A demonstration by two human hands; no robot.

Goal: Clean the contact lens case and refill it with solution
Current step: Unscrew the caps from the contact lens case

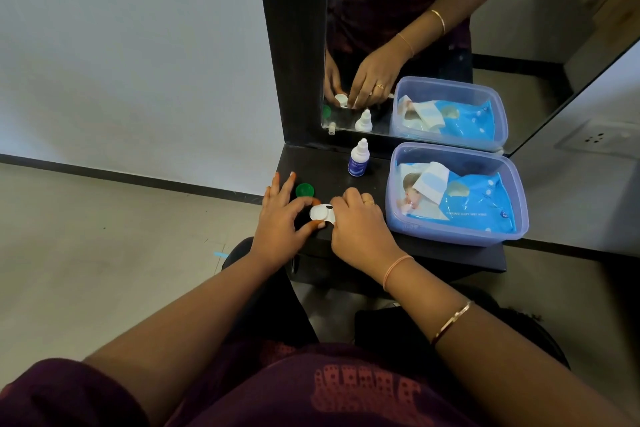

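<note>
Contact lens case (322,213), white, sits on the black shelf (322,166) between 2 hands. The left hand (282,218) pinches its left end between thumb and forefinger, the other fingers spread straight. The right hand (360,227) curls over the right end, fingers bent round it. Just behind the left fingers lies 1 green cap (305,190). Further back a small solution bottle (359,158) stands upright and capped, beside a clear tub (450,236) holding a blue pack of wet wipes (474,204), against the mirror (415,45)
</note>
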